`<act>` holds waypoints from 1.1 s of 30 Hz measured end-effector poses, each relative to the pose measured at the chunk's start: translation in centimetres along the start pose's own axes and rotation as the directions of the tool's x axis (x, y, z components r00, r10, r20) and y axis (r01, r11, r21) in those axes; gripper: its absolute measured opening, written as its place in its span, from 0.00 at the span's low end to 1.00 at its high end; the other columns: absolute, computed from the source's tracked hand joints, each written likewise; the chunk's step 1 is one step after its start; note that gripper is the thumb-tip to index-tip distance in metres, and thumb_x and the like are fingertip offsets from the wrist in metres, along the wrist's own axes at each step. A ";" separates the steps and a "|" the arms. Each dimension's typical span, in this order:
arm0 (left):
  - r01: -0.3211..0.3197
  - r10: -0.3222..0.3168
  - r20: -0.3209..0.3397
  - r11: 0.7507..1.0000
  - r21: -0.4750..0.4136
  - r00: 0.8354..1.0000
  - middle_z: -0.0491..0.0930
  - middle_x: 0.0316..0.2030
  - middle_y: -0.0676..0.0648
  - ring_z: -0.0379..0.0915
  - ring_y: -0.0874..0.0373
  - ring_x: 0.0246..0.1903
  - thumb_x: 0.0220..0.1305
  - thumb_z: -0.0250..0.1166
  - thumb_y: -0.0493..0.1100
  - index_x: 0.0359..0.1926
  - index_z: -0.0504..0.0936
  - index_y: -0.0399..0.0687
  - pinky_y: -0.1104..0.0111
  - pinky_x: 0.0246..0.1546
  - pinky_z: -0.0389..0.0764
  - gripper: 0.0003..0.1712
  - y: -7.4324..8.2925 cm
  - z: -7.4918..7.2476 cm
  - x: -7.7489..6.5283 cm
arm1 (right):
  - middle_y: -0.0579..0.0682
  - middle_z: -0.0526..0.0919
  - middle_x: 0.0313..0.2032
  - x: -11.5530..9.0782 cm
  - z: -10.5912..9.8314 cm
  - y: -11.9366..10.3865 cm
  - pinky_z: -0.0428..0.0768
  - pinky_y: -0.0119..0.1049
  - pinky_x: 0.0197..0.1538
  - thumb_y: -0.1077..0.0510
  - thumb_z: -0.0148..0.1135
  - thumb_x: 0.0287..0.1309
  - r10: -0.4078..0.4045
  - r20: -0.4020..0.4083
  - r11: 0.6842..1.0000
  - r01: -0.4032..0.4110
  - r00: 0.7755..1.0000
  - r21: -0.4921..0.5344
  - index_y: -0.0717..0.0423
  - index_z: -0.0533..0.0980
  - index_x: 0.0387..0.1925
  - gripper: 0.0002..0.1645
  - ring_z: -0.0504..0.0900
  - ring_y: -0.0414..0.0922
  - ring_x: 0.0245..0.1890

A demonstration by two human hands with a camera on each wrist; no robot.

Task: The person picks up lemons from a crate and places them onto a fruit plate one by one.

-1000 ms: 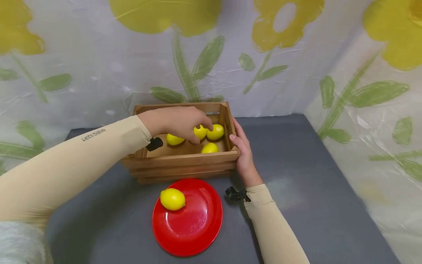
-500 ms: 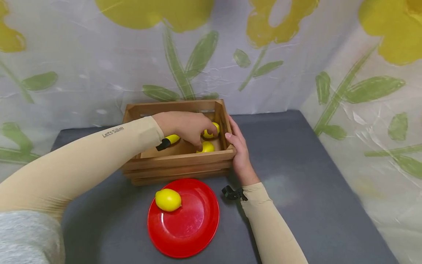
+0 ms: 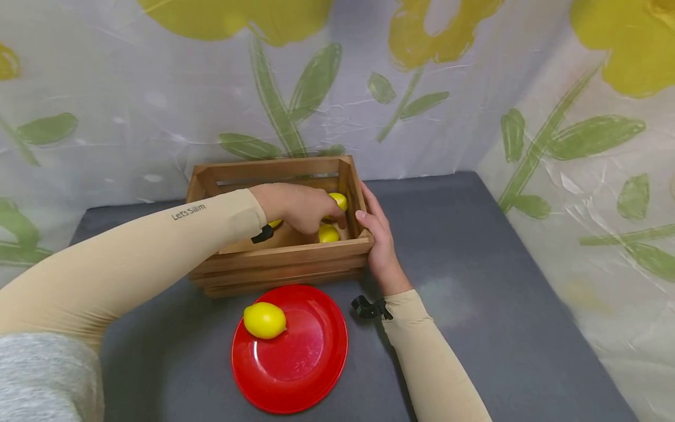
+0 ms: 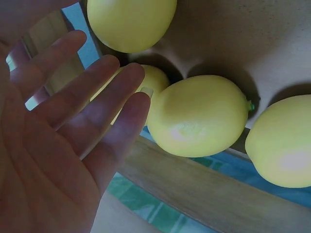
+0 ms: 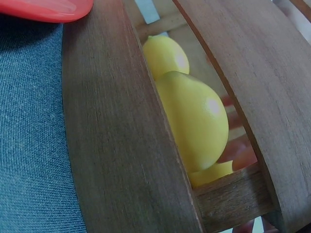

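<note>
We are hovering our left hand (image 3: 303,208) inside the brown slatted wooden crate (image 3: 285,254), its fingers lying apart and loosely extended close to four yellow oval lemons (image 4: 198,116); whether they are touching one, we cannot tell. Our right hand (image 3: 382,243) is gripping the crate's right end. In front, a fifth lemon (image 3: 265,320) is resting on a glossy red round plate (image 3: 295,395) upon the grey table (image 3: 448,252).

Behind the gray, fabric-covered counter (image 3: 469,264) hangs a pale, creased, glossy wall sheet (image 3: 174,76) printed with large yellow flowers (image 3: 237,17) and green leaves (image 3: 316,81); similar sheeting (image 3: 627,316) lines the right side, with soft light glinting off its wrinkles.
</note>
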State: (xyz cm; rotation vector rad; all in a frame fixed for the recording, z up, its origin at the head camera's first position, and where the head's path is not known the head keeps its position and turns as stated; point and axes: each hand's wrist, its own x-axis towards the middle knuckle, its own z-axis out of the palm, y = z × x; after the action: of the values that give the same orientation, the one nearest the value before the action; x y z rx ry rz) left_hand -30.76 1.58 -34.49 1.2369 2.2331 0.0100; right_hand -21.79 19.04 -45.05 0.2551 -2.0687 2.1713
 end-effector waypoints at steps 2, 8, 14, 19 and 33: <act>0.004 -0.004 0.007 1.000 0.005 1.000 0.85 0.64 0.48 0.79 0.48 0.61 0.62 0.72 0.34 0.69 0.83 0.52 0.55 0.72 0.76 0.33 0.1 0.1 0.2 | 0.37 0.64 0.82 0.0 0.0 0.0 0.61 0.62 0.81 0.43 0.48 0.69 0.002 -0.003 1.000 -0.002 1.000 0.003 0.28 0.62 0.82 0.40 0.65 0.55 0.80; -0.002 0.002 0.043 1.000 0.014 0.999 0.84 0.65 0.50 0.77 0.50 0.59 0.63 0.72 0.34 0.71 0.81 0.53 0.57 0.71 0.77 0.35 0.1 0.4 0.9 | 0.37 0.64 0.82 0.0 0.0 0.0 0.60 0.60 0.82 0.43 0.48 0.69 0.005 -0.012 1.000 -0.005 1.000 0.004 0.29 0.63 0.82 0.41 0.65 0.53 0.81; -0.003 0.000 0.073 0.999 0.045 0.997 0.83 0.62 0.50 0.76 0.49 0.56 0.64 0.70 0.32 0.72 0.80 0.55 0.57 0.68 0.78 0.36 0.0 0.8 1.3 | 0.36 0.64 0.81 0.0 0.0 -0.1 0.60 0.57 0.83 0.43 0.48 0.69 0.008 -0.007 1.000 -0.008 1.000 -0.004 0.26 0.62 0.82 0.40 0.65 0.50 0.80; -0.003 -0.002 0.079 0.998 0.061 0.997 0.83 0.60 0.49 0.76 0.48 0.52 0.63 0.69 0.31 0.70 0.82 0.57 0.56 0.64 0.80 0.35 0.0 1.0 1.5 | 0.35 0.64 0.81 -0.1 -0.1 -0.3 0.60 0.58 0.83 0.43 0.47 0.70 0.003 -0.001 1.000 -0.003 1.000 -0.014 0.26 0.62 0.82 0.40 0.64 0.49 0.81; -0.079 0.074 0.075 0.994 0.070 0.995 0.86 0.49 0.49 0.78 0.51 0.46 0.65 0.65 0.32 0.65 0.85 0.57 0.57 0.58 0.83 0.29 -0.4 1.9 1.9 | 0.39 0.63 0.82 -0.1 -0.1 -0.4 0.62 0.56 0.82 0.44 0.46 0.70 0.007 -0.005 1.000 -0.007 1.000 0.000 0.29 0.61 0.83 0.41 0.64 0.55 0.82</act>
State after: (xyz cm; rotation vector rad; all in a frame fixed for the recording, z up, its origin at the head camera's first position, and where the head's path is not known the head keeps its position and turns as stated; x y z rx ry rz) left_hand -30.91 2.30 -37.14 1.3398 2.1404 -0.0855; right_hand -21.64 19.14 -44.70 0.2433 -2.0704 2.1732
